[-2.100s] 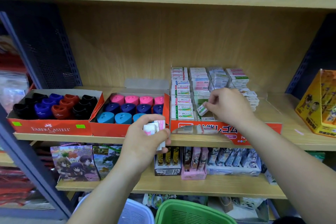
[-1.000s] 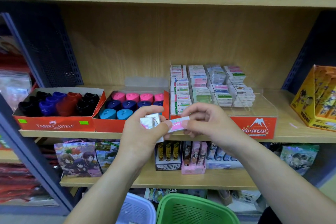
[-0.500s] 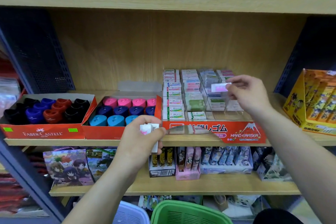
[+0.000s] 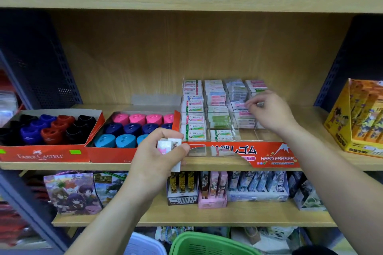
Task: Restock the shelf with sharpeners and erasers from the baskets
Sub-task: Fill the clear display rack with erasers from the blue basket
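Left hand: the left hand [image 4: 159,151], at centre frame in front of the shelf [image 4: 62,165] edge, curled its fingers and thumb round a small bunch of erasers [image 4: 169,144], their white ends sticking up above the knuckles.
Right hand: the right hand [image 4: 269,112], right of centre, reached into the clear tray [image 4: 275,157]; thumb and forefinger were pressed together, pinching the end of a pink eraser [image 4: 240,105] at the top of a stack.
Where the stock lay: rows of banded erasers filled the tray's compartments; sharpeners [image 4: 132,120] sat in red boxes to its left. A green basket [image 4: 207,242] and a white basket [image 4: 145,244] showed at the bottom edge.
Handling: each eraser looked light, small and firm, with a smooth paper sleeve that could slip between fingertips. It seemed unlikely to break.
Where to hold: a pinch across the short end or narrow sides probably suited best, leaving the flat face free to settle on the stack.
Risk: the stacks looked loose, so a nudge could probably topple a column, and the bunch could probably spill if the left hand eased.
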